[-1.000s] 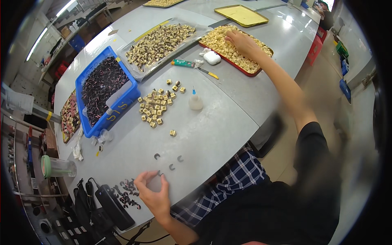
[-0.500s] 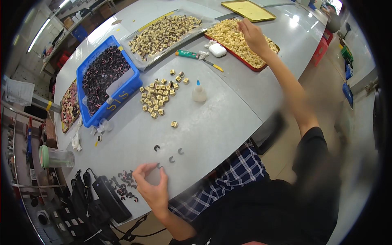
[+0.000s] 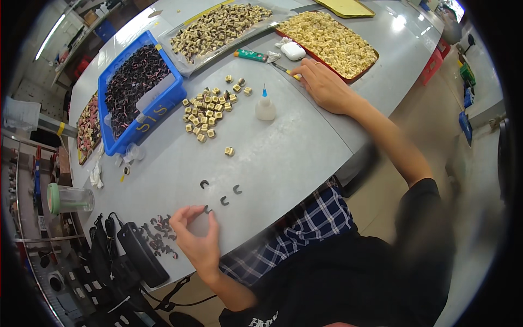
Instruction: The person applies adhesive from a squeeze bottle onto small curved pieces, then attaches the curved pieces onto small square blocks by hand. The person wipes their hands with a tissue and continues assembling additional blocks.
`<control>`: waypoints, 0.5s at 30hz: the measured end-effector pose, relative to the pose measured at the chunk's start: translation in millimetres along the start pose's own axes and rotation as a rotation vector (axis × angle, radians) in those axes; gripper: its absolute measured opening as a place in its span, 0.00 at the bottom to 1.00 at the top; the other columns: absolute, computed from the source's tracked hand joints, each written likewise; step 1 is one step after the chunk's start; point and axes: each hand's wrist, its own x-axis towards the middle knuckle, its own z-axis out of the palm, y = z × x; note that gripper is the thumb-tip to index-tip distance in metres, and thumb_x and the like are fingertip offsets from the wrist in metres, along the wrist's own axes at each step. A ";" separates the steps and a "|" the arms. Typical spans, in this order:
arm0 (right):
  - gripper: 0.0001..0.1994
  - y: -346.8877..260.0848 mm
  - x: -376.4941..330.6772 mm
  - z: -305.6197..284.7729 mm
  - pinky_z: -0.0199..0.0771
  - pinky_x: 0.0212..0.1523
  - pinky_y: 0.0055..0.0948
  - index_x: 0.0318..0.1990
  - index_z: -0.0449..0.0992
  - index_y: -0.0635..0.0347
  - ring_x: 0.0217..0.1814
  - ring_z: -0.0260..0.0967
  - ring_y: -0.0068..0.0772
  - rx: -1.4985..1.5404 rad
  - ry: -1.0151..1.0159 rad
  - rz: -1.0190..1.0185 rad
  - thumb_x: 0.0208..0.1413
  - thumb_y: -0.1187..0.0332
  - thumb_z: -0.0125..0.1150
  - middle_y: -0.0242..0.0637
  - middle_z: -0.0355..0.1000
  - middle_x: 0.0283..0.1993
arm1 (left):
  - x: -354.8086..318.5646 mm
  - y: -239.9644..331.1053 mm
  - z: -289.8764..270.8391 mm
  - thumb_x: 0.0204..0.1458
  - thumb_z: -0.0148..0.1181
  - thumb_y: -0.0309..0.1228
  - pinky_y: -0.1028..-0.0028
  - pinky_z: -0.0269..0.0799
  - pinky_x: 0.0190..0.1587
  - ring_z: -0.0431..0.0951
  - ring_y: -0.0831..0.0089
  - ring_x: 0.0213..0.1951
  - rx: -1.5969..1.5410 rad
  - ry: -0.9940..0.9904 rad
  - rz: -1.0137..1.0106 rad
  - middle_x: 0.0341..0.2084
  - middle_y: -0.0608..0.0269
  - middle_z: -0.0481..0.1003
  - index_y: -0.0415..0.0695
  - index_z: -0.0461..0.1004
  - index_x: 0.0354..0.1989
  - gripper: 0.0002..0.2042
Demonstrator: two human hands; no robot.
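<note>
My left hand (image 3: 197,237) rests near the table's front edge, thumb and forefinger pinching a small dark C-shaped piece (image 3: 207,209) between their tips. Three more loose C-shaped pieces (image 3: 224,200) lie just beyond it. Stretched low over the table on the right, my right hand (image 3: 327,90) has its fingers apart, with the fingertips at the yellow handle of a craft knife (image 3: 296,77). No held thing shows in it. Close by is the red-rimmed tray (image 3: 348,82) of cream-coloured pieces. A squeeze bottle with a blue needle tip (image 3: 265,109) stands upright left of that hand.
Several gold-and-dark cubes (image 3: 204,114) are scattered mid-table. A blue crate (image 3: 177,90) holds dark pieces; a lined tray (image 3: 188,68) of cubes lies behind. A white case (image 3: 293,51) and green tube (image 3: 250,55) sit near the knife. Black adapter (image 3: 143,253) and jar (image 3: 71,199) are left.
My right hand has come down from above the tray of cream pieces to the table beside the knife. The left hand keeps its pinch; the whole view has shifted slightly.
</note>
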 end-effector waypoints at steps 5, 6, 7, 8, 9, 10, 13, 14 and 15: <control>0.12 3.4 -4.5 0.0 0.63 0.46 0.30 0.48 0.64 0.61 0.43 0.61 0.34 0.126 0.050 0.072 0.56 0.76 0.49 0.38 0.67 0.39 | -0.4 -0.6 -0.5 0.40 0.63 0.18 0.70 0.67 0.45 0.74 0.67 0.36 0.007 0.022 0.027 0.32 0.56 0.74 0.39 0.61 0.43 0.21; 0.12 4.0 -4.1 -1.0 0.65 0.45 0.28 0.48 0.65 0.62 0.42 0.62 0.32 0.167 0.141 0.065 0.56 0.77 0.50 0.39 0.69 0.41 | -0.6 -1.2 -0.9 0.40 0.63 0.18 0.70 0.67 0.45 0.74 0.67 0.36 0.023 0.023 0.022 0.32 0.56 0.74 0.39 0.61 0.43 0.21; 0.12 4.9 -3.5 -3.7 0.65 0.45 0.28 0.48 0.65 0.62 0.42 0.62 0.32 0.173 0.142 0.061 0.56 0.77 0.50 0.39 0.69 0.41 | -0.9 -1.8 -1.2 0.40 0.63 0.18 0.70 0.67 0.46 0.74 0.67 0.37 -0.002 0.027 0.025 0.32 0.57 0.74 0.39 0.61 0.43 0.22; 0.12 5.8 -2.5 -8.3 0.67 0.43 0.25 0.48 0.65 0.62 0.40 0.64 0.30 0.312 0.252 0.104 0.56 0.78 0.51 0.40 0.71 0.42 | -1.2 -2.4 -1.5 0.39 0.63 0.18 0.70 0.67 0.46 0.74 0.67 0.37 -0.026 0.030 0.028 0.32 0.57 0.74 0.39 0.61 0.43 0.22; 0.12 4.9 -1.4 -12.5 0.68 0.41 0.23 0.47 0.65 0.62 0.38 0.65 0.28 0.455 0.344 0.213 0.55 0.78 0.52 0.40 0.72 0.44 | -1.8 -3.1 -1.9 0.39 0.63 0.18 0.70 0.67 0.46 0.74 0.67 0.37 -0.020 0.033 0.025 0.32 0.57 0.74 0.39 0.61 0.43 0.22; 0.13 4.9 -3.6 -22.7 0.71 0.36 0.20 0.47 0.66 0.63 0.35 0.67 0.26 0.357 0.468 0.030 0.53 0.79 0.55 0.43 0.73 0.45 | -2.3 -3.8 -2.2 0.39 0.63 0.18 0.70 0.66 0.46 0.73 0.67 0.38 -0.022 0.040 0.044 0.32 0.57 0.74 0.39 0.60 0.44 0.23; 0.11 -10.2 -13.8 -45.9 0.70 0.35 0.19 0.43 0.70 0.64 0.34 0.66 0.24 0.585 0.583 0.056 0.52 0.81 0.56 0.44 0.71 0.45 | -4.0 -6.0 -2.2 0.38 0.63 0.17 0.69 0.66 0.45 0.72 0.68 0.40 -0.064 0.064 0.102 0.33 0.58 0.73 0.40 0.60 0.44 0.24; 0.11 -20.4 -20.8 -51.0 0.70 0.35 0.19 0.43 0.70 0.64 0.34 0.66 0.24 0.590 0.579 0.059 0.52 0.81 0.56 0.44 0.71 0.45 | -4.6 -6.4 -2.1 0.37 0.63 0.16 0.69 0.66 0.44 0.72 0.68 0.40 -0.109 0.080 0.147 0.34 0.59 0.73 0.41 0.59 0.45 0.25; 0.10 -33.3 -30.0 -55.0 0.70 0.34 0.19 0.41 0.72 0.66 0.33 0.66 0.24 0.618 0.583 0.097 0.51 0.82 0.57 0.44 0.70 0.44 | -5.0 -6.5 -2.0 0.37 0.63 0.16 0.69 0.66 0.44 0.72 0.68 0.40 -0.106 0.080 0.141 0.34 0.59 0.73 0.41 0.59 0.45 0.25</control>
